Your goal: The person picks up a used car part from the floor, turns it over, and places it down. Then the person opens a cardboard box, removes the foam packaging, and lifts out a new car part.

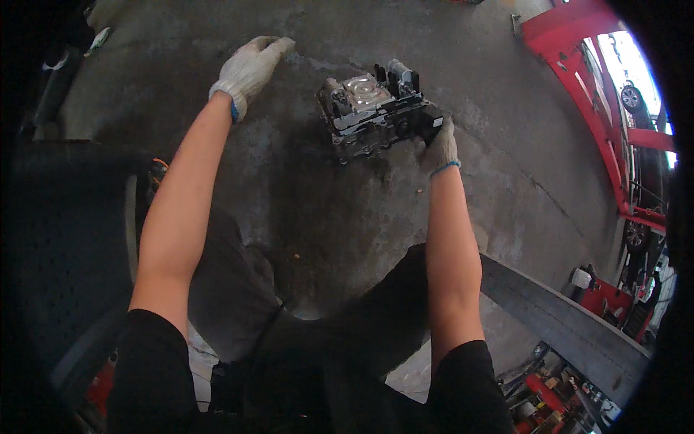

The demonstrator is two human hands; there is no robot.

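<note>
A gearbox control unit (372,108) of silver metal and black plastic is in front of me, right of the middle. Its upper side carries a bright, shaped metal plate, with upright parts at the far right corner. My right hand (439,148), in a whitish knitted glove, grips the unit's black right end; part of the fingers is hidden. To the left of the unit and apart from it, my left hand (253,69) is raised in a matching glove. Its fingers stretch to the right, with nothing visible in them. Whether the unit touches the floor, I cannot tell.
Dark, stained concrete floor (499,181) spreads around the unit. A black panel (69,217) stands close on my left, and a grey metal beam (564,325) runs at lower right. Red framework (600,108) rises at the right. A person's shoe (97,41) shows at upper left.
</note>
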